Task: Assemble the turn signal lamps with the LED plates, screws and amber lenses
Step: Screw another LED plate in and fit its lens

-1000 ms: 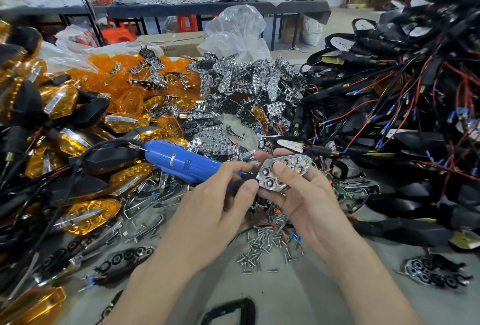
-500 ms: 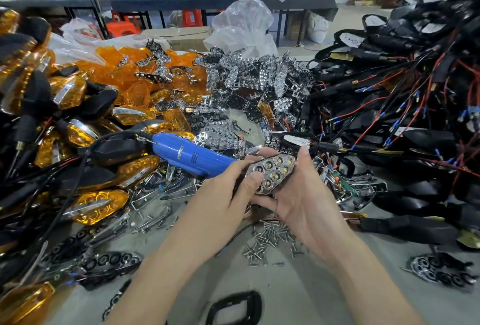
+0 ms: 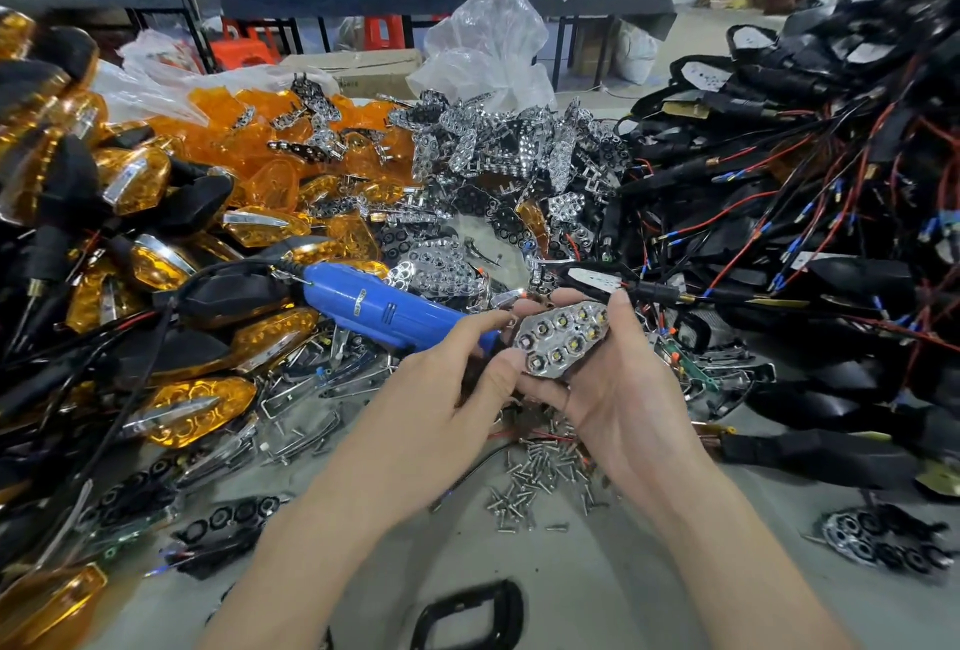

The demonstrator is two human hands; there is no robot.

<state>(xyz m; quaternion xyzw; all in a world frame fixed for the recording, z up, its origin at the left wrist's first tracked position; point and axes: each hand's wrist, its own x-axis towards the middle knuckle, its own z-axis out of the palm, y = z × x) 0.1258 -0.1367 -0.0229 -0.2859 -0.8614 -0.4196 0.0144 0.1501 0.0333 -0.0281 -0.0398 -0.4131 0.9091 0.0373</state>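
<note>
My right hand (image 3: 618, 389) cradles a chrome LED plate (image 3: 563, 337) with several lit-looking LED cups, face up, at the centre of the view. My left hand (image 3: 441, 400) pinches the plate's left end with thumb and fingers. A blue electric screwdriver (image 3: 384, 311) lies on the table just behind my left fingers. Loose screws (image 3: 540, 483) lie scattered below my hands. Amber lenses (image 3: 270, 150) are heaped at the back left, and chrome plates (image 3: 519, 145) are piled at the back centre.
Finished amber lamps (image 3: 192, 405) with black housings crowd the left. A tangle of black housings with red wires (image 3: 805, 192) fills the right. A black gasket ring (image 3: 467, 613) lies near the front edge. A clear plastic bag (image 3: 488, 51) stands behind.
The plate has tilted in my hands and sits a little more to the right. My right thumb now rests on its right end. The camera has shifted slightly.
</note>
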